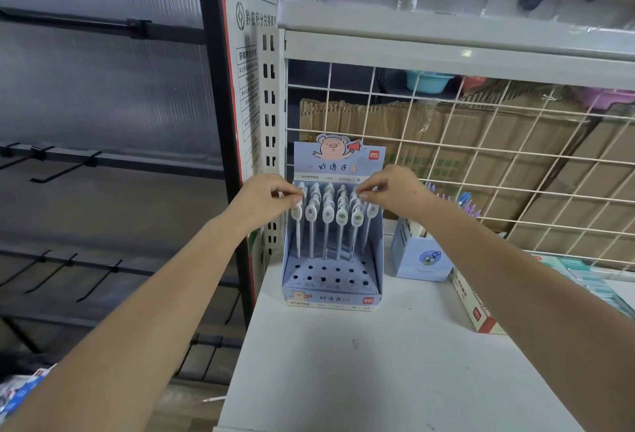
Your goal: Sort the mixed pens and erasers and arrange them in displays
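A light-blue cardboard pen display (331, 280) with a pig on its header card stands at the left end of the white shelf (395, 363). Several white pens (326, 225) with oval caps stand upright in its back rows; the front holes are bare. My left hand (266, 196) pinches the cap of the leftmost pen. My right hand (391, 189) pinches the cap of a pen near the right side of the display.
A smaller blue pen box (421, 258) stands just right of the display, with purple and blue pens behind it. A red-and-white box (476, 308) and teal packets (587, 280) lie further right. A wire grid (481, 143) backs the shelf. Black hook rails (68, 270) hang at left.
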